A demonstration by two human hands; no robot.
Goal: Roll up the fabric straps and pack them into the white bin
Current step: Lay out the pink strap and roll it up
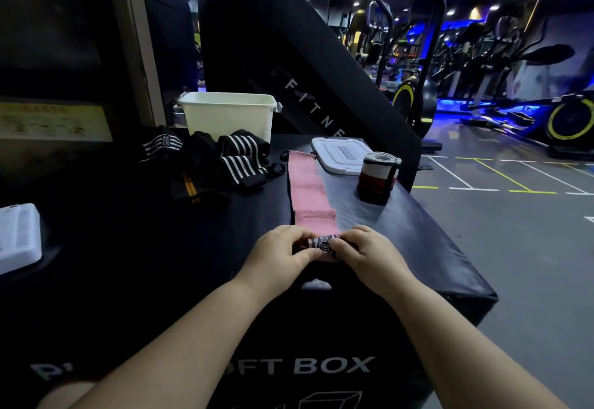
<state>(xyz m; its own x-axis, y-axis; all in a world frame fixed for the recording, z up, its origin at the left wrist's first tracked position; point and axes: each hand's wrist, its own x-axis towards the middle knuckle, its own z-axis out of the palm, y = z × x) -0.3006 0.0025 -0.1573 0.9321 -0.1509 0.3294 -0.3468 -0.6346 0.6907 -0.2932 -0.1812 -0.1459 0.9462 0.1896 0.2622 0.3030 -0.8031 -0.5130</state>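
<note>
A pink fabric strap (307,188) lies stretched away from me across the black soft box (427,247). Its near end is curled into a small roll with a black-and-white label. My left hand (279,255) and my right hand (364,254) pinch that roll from either side. The white bin (226,116) stands open at the far edge. A rolled strap in red, white and black (378,177) stands upright to the right. Several unrolled black straps with white stripes (239,159) and one with orange stripes (189,188) lie in a heap in front of the bin.
The bin's white lid (337,154) lies flat to the right of the bin. A white object (17,236) sits at the left edge. The box's right edge drops to the gym floor (514,215). A black fitness machine (289,54) rises behind the bin.
</note>
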